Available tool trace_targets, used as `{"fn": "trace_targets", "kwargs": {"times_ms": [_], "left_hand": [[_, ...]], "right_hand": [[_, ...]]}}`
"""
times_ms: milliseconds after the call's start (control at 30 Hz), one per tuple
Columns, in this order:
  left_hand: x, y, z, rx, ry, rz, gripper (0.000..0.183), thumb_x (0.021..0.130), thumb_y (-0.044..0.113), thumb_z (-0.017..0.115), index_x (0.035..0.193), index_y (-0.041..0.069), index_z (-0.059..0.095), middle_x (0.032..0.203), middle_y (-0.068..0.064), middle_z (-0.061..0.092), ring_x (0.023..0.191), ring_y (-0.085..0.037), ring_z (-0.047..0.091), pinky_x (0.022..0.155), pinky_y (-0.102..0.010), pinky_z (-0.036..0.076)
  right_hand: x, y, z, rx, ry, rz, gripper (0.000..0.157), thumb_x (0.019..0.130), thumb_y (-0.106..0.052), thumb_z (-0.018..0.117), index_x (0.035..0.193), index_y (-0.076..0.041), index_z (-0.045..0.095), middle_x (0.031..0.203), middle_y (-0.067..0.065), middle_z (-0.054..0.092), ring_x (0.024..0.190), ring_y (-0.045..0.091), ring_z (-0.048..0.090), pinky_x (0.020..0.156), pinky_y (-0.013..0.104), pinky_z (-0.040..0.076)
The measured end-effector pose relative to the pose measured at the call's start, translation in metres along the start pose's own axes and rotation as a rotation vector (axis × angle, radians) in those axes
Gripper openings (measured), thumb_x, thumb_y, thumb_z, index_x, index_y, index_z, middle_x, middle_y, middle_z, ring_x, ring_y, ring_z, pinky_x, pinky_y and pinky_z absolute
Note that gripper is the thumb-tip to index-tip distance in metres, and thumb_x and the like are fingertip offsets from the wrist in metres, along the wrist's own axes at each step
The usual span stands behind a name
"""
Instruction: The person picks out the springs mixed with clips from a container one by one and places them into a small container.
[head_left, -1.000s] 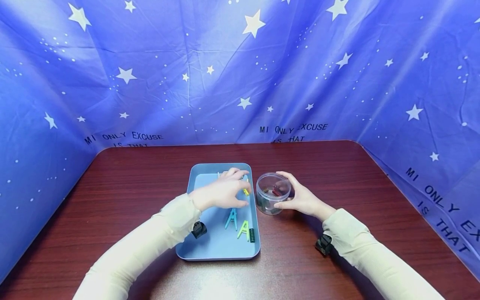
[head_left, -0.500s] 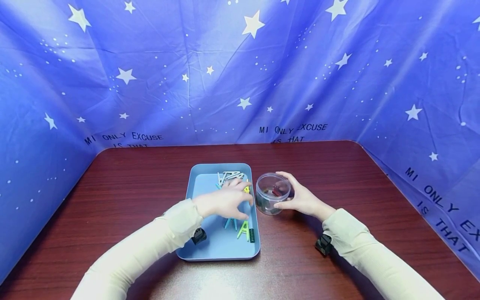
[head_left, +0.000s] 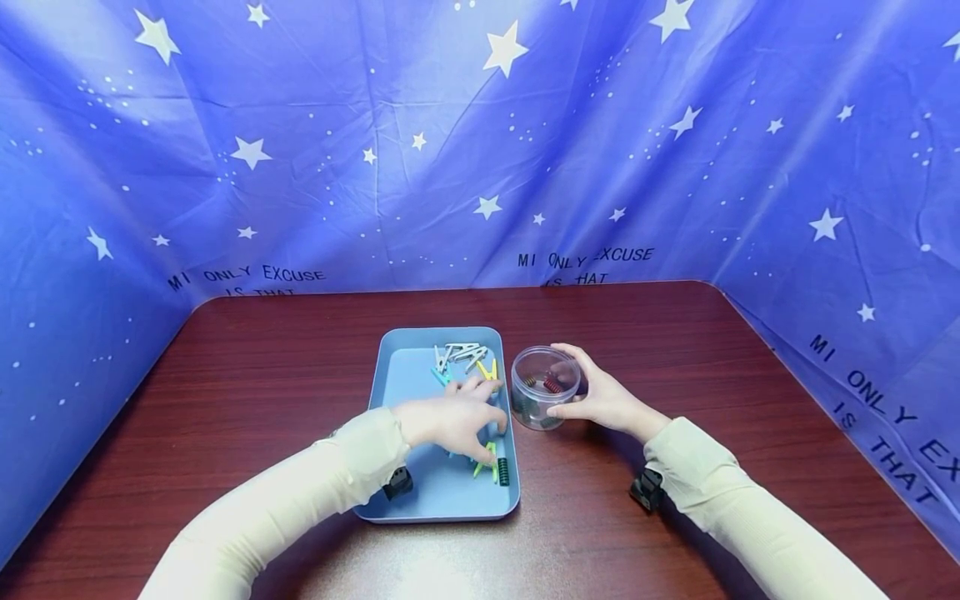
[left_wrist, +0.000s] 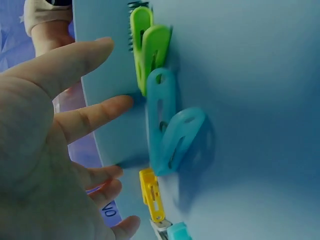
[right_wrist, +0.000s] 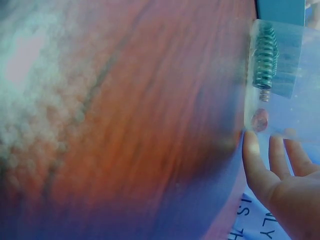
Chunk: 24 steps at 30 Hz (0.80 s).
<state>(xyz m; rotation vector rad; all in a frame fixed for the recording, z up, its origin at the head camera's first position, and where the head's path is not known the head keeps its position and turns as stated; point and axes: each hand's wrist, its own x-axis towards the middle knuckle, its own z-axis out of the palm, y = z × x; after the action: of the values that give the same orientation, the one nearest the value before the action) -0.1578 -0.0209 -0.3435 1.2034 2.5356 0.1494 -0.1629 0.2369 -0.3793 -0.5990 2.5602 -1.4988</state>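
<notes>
My left hand hovers over the right side of a blue tray, fingers spread and nothing held. Just past its thumb lie a lime-green clothespin and a dark green spring. A blue clothespin, mostly covered by the hand in the head view, shows fully in the left wrist view. Toward the tray's far end are a yellow clothespin and several whitish clothespins. My right hand grips a clear round jar from the right. Inside it are a red spring and dark green springs.
The tray and the jar stand close side by side on a dark red-brown wooden table. A blue curtain with white stars surrounds the table's far and side edges. Black wrist cameras are strapped on both sleeves.
My left hand has moved toward the near end of the tray, uncovering the whitish and yellow clothespins and covering the blue one. The right hand and the jar have stayed put.
</notes>
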Motion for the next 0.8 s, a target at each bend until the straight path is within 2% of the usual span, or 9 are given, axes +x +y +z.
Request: {"fn": "trace_targets", "kwargs": {"times_ms": [233, 500, 800], "left_hand": [[0.000, 0.004, 0.007, -0.001, -0.020, -0.014, 0.032, 0.076, 0.042, 0.075, 0.099, 0.023, 0.064, 0.152, -0.015, 0.026, 0.138, -0.031, 0.021, 0.103, -0.057, 0.024], [0.001, 0.006, 0.012, -0.019, -0.042, -0.043, 0.033, 0.075, 0.045, 0.075, 0.092, 0.023, 0.057, 0.153, -0.013, 0.021, 0.141, -0.031, 0.014, 0.107, -0.056, 0.018], [0.001, 0.008, 0.015, -0.034, -0.026, -0.057, 0.036, 0.074, 0.047, 0.076, 0.087, 0.022, 0.053, 0.153, -0.015, 0.021, 0.141, -0.031, 0.015, 0.106, -0.055, 0.019]], "right_hand": [[0.000, 0.000, 0.000, -0.002, 0.002, 0.004, 0.085, 0.075, -0.010, 0.078, 0.143, -0.009, 0.027, 0.128, 0.024, 0.050, 0.115, 0.036, 0.050, 0.078, 0.027, 0.051], [-0.001, -0.001, 0.000, 0.001, -0.004, 0.004, 0.084, 0.076, -0.010, 0.078, 0.143, -0.009, 0.027, 0.129, 0.024, 0.050, 0.116, 0.037, 0.050, 0.080, 0.030, 0.051], [-0.001, -0.002, 0.000, -0.001, -0.001, 0.006, 0.084, 0.076, -0.010, 0.078, 0.143, -0.009, 0.027, 0.129, 0.025, 0.050, 0.117, 0.037, 0.050, 0.080, 0.029, 0.051]]}}
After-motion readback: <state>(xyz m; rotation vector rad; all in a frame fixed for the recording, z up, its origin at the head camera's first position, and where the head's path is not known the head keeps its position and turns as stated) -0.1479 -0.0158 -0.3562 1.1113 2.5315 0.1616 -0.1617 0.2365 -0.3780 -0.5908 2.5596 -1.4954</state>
